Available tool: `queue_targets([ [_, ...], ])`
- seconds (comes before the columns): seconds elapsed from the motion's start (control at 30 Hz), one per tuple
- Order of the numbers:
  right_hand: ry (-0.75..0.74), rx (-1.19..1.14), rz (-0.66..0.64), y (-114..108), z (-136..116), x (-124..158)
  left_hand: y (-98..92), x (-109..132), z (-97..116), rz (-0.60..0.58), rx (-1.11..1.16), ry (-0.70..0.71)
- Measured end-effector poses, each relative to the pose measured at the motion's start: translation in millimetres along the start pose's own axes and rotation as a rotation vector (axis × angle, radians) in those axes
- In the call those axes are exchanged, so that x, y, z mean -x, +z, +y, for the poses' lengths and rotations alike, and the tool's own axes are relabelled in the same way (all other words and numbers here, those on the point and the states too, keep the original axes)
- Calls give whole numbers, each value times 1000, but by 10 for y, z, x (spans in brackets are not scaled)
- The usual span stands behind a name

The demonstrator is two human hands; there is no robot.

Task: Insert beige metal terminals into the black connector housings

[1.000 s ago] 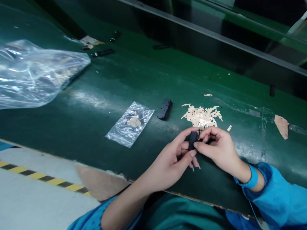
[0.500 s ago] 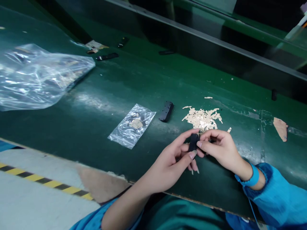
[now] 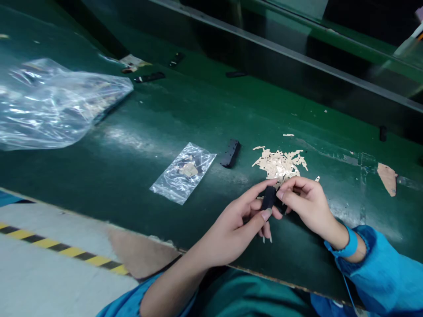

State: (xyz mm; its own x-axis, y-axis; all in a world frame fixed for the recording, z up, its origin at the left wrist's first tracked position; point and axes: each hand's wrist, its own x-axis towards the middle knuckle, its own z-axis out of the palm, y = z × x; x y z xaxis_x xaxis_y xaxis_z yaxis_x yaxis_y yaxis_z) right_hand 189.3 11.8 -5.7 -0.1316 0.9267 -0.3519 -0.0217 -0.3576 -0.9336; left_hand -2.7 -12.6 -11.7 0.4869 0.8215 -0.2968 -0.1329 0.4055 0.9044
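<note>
Grip narrow, left hand (image 3: 236, 231) holds a black block (image 3: 269, 197); what right hand (image 3: 307, 201) holds, I cannot tell.

The green surface (image 3: 185, 114) is smooth and glossy, dull in patches. At ten o'clock, a large bag (image 3: 62, 105) of crinkled, clear plastic gleams; the small bag (image 3: 173, 182) shines likewise. The held black block (image 3: 269, 197) looks like matt plastic. At four o'clock, the blue sleeve (image 3: 383, 268) is wrinkled cloth.

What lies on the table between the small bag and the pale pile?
In the head view, a black part lies between the small bag and the pale pile.
</note>
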Motion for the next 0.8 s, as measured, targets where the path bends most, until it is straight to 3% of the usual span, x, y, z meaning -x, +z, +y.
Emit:
queue_targets([
  [0.23, -8, -12, -17, -23, -11, -12, -6, 0, -7, 6, 76, -12],
  [0.5, -18, -93, -171, -26, 51, 8, -78, -36, 63, -182, 751, -192],
  [0.8, -102, -53, -130, 34, 19, 41, -96, -40, 56, -174, 808, -287],
])
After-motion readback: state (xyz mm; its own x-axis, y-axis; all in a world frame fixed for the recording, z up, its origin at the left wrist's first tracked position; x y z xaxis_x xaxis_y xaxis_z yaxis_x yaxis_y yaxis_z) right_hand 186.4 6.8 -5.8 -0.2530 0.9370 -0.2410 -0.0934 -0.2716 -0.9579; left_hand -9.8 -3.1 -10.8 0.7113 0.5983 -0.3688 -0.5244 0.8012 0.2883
